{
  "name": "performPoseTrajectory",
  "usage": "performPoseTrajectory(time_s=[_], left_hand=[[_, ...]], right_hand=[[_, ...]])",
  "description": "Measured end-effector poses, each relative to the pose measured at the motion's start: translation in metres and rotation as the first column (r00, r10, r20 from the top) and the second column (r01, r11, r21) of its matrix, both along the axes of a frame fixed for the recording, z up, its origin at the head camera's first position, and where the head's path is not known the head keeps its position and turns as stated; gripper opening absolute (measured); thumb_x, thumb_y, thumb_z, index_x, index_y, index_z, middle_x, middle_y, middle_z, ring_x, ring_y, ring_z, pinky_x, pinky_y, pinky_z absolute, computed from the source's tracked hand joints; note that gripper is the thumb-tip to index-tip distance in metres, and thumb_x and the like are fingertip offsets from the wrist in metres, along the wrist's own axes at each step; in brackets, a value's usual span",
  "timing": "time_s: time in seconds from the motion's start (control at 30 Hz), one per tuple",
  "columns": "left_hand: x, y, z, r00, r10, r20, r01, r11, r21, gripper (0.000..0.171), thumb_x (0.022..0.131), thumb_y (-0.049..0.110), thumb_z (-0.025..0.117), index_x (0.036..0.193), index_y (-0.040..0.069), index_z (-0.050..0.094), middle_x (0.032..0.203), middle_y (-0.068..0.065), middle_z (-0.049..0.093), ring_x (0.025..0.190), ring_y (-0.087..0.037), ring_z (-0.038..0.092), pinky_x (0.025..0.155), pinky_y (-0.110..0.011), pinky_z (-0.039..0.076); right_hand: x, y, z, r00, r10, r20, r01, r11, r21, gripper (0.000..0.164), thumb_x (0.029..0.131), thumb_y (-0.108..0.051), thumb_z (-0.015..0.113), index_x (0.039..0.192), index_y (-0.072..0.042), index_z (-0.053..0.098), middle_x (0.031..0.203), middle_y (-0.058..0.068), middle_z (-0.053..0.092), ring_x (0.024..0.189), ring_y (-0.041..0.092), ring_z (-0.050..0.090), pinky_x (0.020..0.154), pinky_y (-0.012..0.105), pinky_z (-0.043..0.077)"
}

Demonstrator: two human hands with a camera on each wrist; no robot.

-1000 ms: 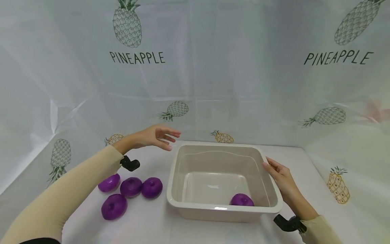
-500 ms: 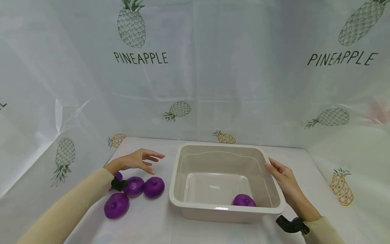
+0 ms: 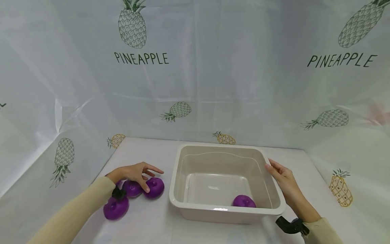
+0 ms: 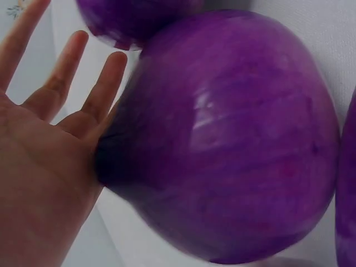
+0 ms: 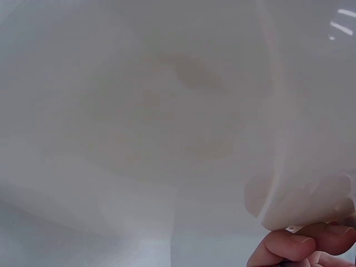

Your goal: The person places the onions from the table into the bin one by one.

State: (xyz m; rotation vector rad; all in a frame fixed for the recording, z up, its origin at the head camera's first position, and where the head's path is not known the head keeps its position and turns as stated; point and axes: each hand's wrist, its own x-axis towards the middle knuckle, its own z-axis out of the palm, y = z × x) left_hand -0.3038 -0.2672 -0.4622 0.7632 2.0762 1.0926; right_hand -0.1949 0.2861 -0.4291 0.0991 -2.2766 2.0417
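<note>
Several spread left fingers [image 4: 64, 72]; onion [image 4: 228, 133] alongside

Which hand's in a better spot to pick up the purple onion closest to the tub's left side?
The left, most likely. The left hand is at that purple onion, fingers spread and holding nothing, while the right hand grips the tub by its right edge.

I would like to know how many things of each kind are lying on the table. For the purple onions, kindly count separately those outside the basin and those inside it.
Purple onions outside the basin: 4 (one mostly hidden)
Purple onion inside the basin: 1
Basin: 1
Total: 6
</note>
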Motion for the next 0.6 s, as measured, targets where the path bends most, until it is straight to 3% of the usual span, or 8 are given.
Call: performPoseTrajectory(time_s=[0.17, 0.43, 0.6], left_hand=[[0.001, 0.005, -0.003, 1.000, -0.008, 0.022, 0.009, 1.000, -0.021, 0.079, 0.072, 0.006, 0.090, 0.142, 0.003, 0.054, 0.146, -0.020, 0.048, 0.131, -0.046, 0.045, 0.103, -0.055, 0.043], [0.002, 0.010, -0.009, 1.000, -0.015, -0.015, 0.014, 0.997, -0.074, 0.072, 0.068, 0.002, 0.091, 0.134, 0.007, 0.063, 0.139, -0.005, 0.059, 0.123, -0.039, 0.052, 0.103, -0.058, 0.041], [0.001, 0.011, -0.012, 1.000, -0.003, -0.027, 0.000, 0.996, -0.093, 0.068, 0.068, 0.003, 0.091, 0.131, 0.010, 0.066, 0.134, -0.003, 0.062, 0.117, -0.034, 0.054, 0.099, -0.056, 0.044]], right_hand=[[-0.001, 0.000, 0.000, 1.000, -0.005, 0.003, 0.005, 1.000, -0.005, 0.058, 0.106, -0.017, 0.051, 0.151, 0.011, 0.028, 0.110, -0.019, 0.067, 0.096, 0.005, 0.067, 0.074, 0.025, 0.058], [0.000, 0.000, 0.000, 1.000, -0.007, 0.005, 0.007, 1.000, -0.011, 0.058, 0.106, -0.017, 0.051, 0.151, 0.011, 0.028, 0.111, -0.019, 0.067, 0.097, 0.005, 0.067, 0.074, 0.026, 0.058], [0.000, 0.000, -0.001, 1.000, 0.000, -0.001, 0.000, 1.000, -0.012, 0.057, 0.106, -0.017, 0.051, 0.151, 0.011, 0.028, 0.112, -0.018, 0.067, 0.097, 0.005, 0.067, 0.074, 0.025, 0.058]])
